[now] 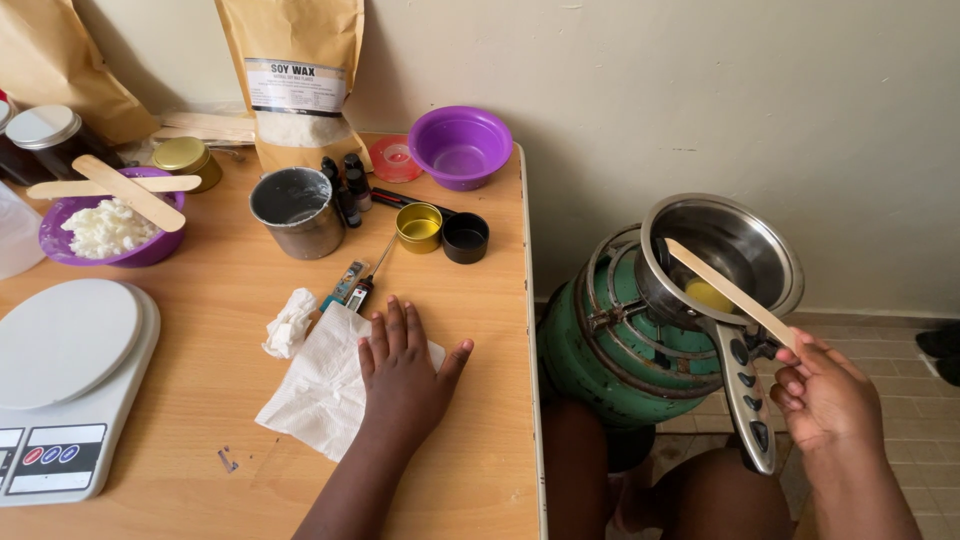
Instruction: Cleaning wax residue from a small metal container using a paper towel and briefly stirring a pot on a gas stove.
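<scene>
A wooden table (250, 400) was seen on the left, with a green gas stove (600, 350) just beside its right edge. A steel pan (740, 245) was set on the stove, yellowish liquid showing inside. A white scale (60, 380) was placed at the table's near left corner. A white paper towel (320, 385) was pressed flat under the left hand (405, 375), its fingers spread open. A wooden stick (730, 292) was gripped at its near end by the right hand (825, 395), fingers closed, its far end reaching into the pan.
</scene>
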